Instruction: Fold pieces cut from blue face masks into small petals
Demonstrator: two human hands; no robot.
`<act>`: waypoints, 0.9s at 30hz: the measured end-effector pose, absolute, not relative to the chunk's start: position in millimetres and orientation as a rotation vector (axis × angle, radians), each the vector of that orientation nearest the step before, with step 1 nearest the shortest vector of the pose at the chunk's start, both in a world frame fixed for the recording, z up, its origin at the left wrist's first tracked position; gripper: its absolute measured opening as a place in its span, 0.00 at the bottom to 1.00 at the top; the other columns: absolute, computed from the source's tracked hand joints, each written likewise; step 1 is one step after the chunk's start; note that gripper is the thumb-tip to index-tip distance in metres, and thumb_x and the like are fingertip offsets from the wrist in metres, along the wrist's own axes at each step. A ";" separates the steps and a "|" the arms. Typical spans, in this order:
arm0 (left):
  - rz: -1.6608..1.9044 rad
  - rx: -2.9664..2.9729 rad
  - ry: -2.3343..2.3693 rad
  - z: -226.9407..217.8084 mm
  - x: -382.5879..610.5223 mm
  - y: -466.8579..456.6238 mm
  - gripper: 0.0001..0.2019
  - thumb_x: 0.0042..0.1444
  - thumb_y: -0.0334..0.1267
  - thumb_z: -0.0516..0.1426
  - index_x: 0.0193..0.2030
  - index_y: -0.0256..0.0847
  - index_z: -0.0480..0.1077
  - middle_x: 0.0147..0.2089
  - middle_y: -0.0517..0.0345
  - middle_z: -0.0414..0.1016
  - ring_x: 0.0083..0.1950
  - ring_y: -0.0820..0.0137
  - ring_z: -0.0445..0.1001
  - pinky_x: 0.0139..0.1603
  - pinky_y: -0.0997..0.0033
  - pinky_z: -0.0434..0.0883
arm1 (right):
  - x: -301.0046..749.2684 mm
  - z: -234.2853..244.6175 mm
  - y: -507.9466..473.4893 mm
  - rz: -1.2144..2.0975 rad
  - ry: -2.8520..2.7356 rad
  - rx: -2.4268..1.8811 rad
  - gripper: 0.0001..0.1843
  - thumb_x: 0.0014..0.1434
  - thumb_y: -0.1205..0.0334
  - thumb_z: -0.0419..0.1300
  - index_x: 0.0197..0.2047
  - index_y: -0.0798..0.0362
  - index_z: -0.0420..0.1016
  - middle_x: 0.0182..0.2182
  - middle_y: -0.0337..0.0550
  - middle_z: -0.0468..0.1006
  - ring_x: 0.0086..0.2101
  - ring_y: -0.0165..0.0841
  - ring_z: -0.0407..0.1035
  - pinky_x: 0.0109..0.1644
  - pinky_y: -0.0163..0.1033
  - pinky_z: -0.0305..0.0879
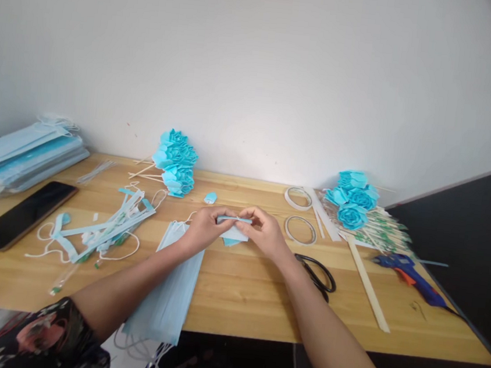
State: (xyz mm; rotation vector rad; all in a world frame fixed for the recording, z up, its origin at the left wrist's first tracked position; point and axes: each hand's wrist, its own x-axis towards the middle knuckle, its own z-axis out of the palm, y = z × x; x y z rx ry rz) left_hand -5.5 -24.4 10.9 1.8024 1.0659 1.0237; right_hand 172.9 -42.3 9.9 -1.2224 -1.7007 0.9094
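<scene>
A pale wall [257, 74] backs the wooden table [242, 301]; left hand [206, 227] and right hand [263, 230] pinch blue-white material [236, 231].

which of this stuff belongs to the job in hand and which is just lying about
Job in hand, it seems:
small piece, held by left hand and right hand
near masks, matching blue
scissors, beside the right arm, perhaps

Just lying about, probably:
phone
mask scraps
glue gun, not in use now

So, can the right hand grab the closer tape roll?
Probably yes: the closer tape roll sits beside the right hand, with bare table between, but that hand is pinching a pale piece.
</scene>
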 end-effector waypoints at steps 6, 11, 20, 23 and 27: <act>1.027 2.149 1.151 5.5 -7.1 -27.3 0.11 0.53 0.29 0.55 0.38 0.41 0.77 0.38 0.57 0.81 0.37 0.68 0.77 0.38 0.73 0.67 | 171.8 12.5 -42.6 0.812 -1.775 -1.229 0.10 0.53 0.54 0.63 0.31 0.52 0.70 0.29 0.37 0.75 0.29 0.29 0.68 0.33 0.34 0.63; 1.045 2.252 1.166 0.3 -8.3 -26.5 0.12 0.56 0.31 0.55 0.42 0.44 0.77 0.42 0.57 0.81 0.41 0.66 0.77 0.41 0.71 0.68 | 169.8 11.1 -41.4 0.712 -1.800 -1.179 0.05 0.54 0.59 0.61 0.32 0.51 0.72 0.31 0.39 0.76 0.32 0.30 0.69 0.37 0.36 0.65; 1.089 1.897 1.122 3.2 -4.8 -24.0 0.06 0.53 0.35 0.58 0.35 0.40 0.77 0.35 0.58 0.80 0.35 0.70 0.76 0.36 0.76 0.68 | 171.3 15.8 -45.3 0.919 -1.627 -1.181 0.06 0.57 0.58 0.58 0.33 0.51 0.69 0.30 0.37 0.72 0.28 0.28 0.66 0.31 0.33 0.62; 1.099 1.770 1.120 1.8 -4.9 -19.9 0.06 0.51 0.38 0.59 0.32 0.38 0.76 0.32 0.58 0.79 0.33 0.71 0.74 0.33 0.76 0.67 | 172.4 15.9 -44.9 0.966 -1.565 -1.168 0.07 0.56 0.57 0.59 0.33 0.52 0.69 0.29 0.37 0.71 0.28 0.28 0.66 0.31 0.32 0.61; 1.092 1.670 1.122 -0.1 -5.5 -16.9 0.09 0.51 0.40 0.59 0.32 0.37 0.75 0.31 0.58 0.78 0.31 0.71 0.73 0.31 0.76 0.67 | 173.5 15.4 -43.8 0.941 -1.545 -1.187 0.08 0.57 0.56 0.58 0.34 0.52 0.71 0.30 0.38 0.73 0.30 0.30 0.67 0.33 0.34 0.63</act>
